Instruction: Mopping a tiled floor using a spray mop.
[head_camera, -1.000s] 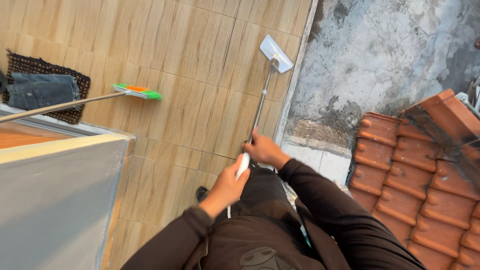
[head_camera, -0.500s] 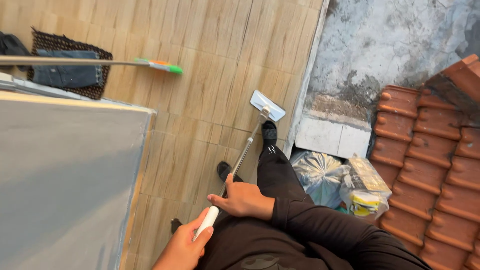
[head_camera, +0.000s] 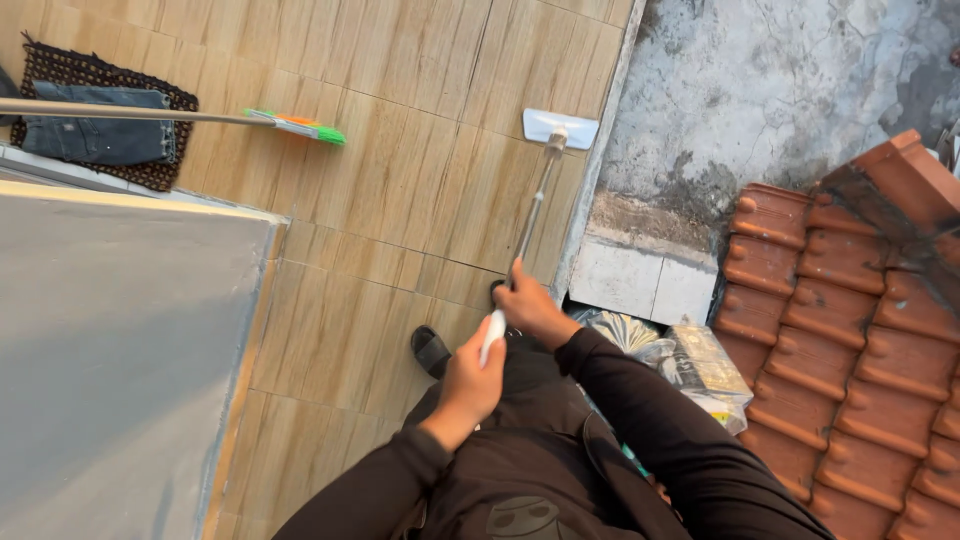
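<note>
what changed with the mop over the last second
The flat mop head was drawn back toward the feet half a second ago and is now pushed out again along the wood-look tile floor. Both hands kept their grip: left hand on the white handle end, right hand higher on the pole. The broom stayed put.
</note>
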